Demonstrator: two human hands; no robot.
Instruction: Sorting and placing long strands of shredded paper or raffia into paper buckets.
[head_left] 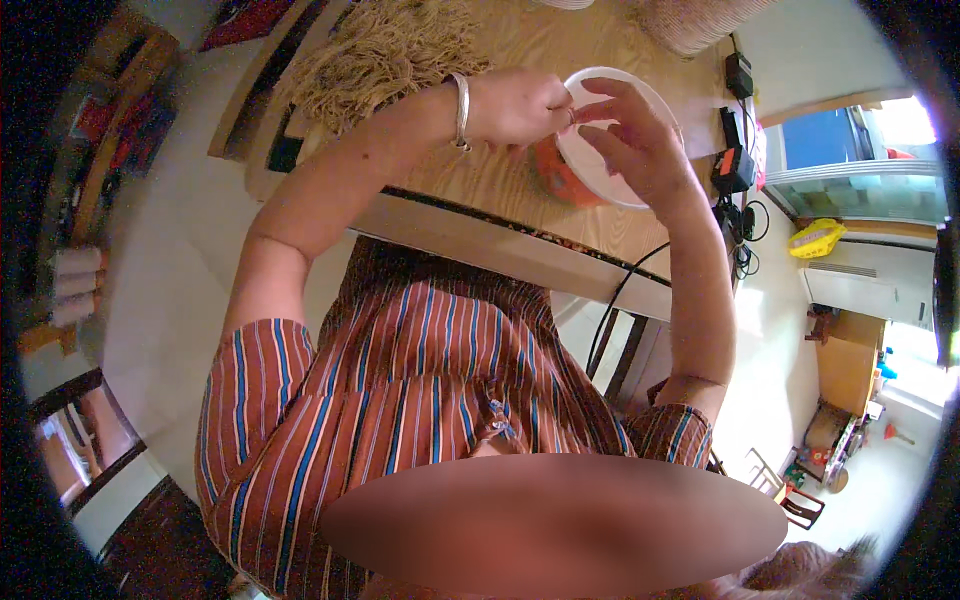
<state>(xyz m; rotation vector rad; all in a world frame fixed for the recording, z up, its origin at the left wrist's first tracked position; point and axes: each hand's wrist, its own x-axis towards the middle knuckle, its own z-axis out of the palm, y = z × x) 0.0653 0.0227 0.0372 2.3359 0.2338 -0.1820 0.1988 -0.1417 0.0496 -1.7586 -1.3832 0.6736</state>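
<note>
At the table (520, 195), my left hand (520, 108), with a silver bangle at its wrist, has its fingers closed together beside a bucket (562, 178). The bucket is orange outside with a white rim and white inside. Whatever the left fingertips pinch, if anything, is too small to make out. Over the bucket's mouth is my right hand (640, 145), its fingers bent and spread apart. Its fingertips come close to the left ones, and whether they touch is unclear. A heap of tan, stringy fibre (385, 60) lies left of my left hand, partly behind that forearm.
A beige, ribbed rope-like roll (695, 22) sits at the table's far right. Black power adapters (733, 170) and tangled cables line the right edge; one black cable (625, 285) hangs over the front edge. Farther right is a yellow bag (816, 239).
</note>
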